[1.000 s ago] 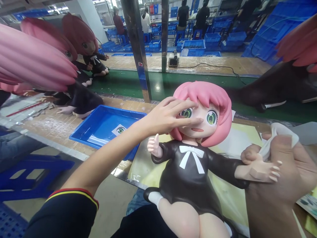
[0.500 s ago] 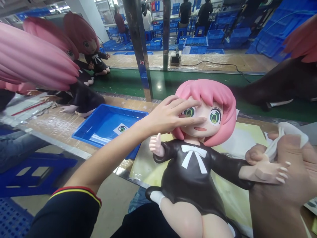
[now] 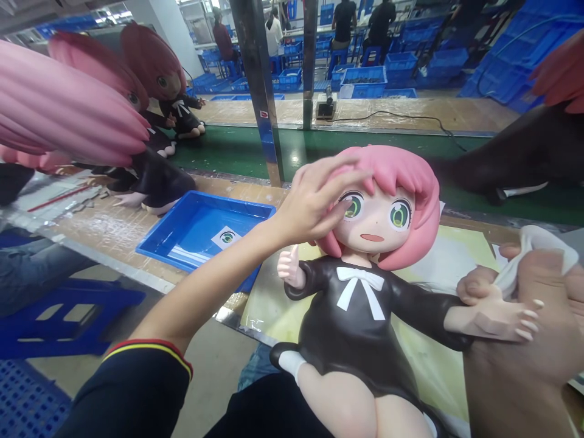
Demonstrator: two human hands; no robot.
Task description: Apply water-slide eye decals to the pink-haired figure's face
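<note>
A large doll-like figure [image 3: 351,328] with pink hair and a black dress leans back on a yellowish sheet [image 3: 269,298]. Over the left side of its face is my left hand [image 3: 310,198], open with fingers spread, its thumb by one green eye and its fingertips near the fringe. Both printed eyes and the mouth show. My right hand [image 3: 547,286] is closed around a crumpled white cloth [image 3: 550,238], behind the figure's outstretched hand [image 3: 506,319]. That small hand covers part of my palm, and I cannot tell how firmly the two touch.
Left of the figure sits a blue tray [image 3: 201,255] holding an eye decal [image 3: 227,238]. More pink-haired figures [image 3: 157,67] stand on the left, and another [image 3: 515,152] is at the right. Behind a metal post [image 3: 260,91] runs a green conveyor belt [image 3: 223,151]. People sit working farther back.
My left hand has slid up and slightly left off the figure's nose toward the fringe, uncovering more of the face. My right hand keeps the cloth, and the view has shifted slightly.
</note>
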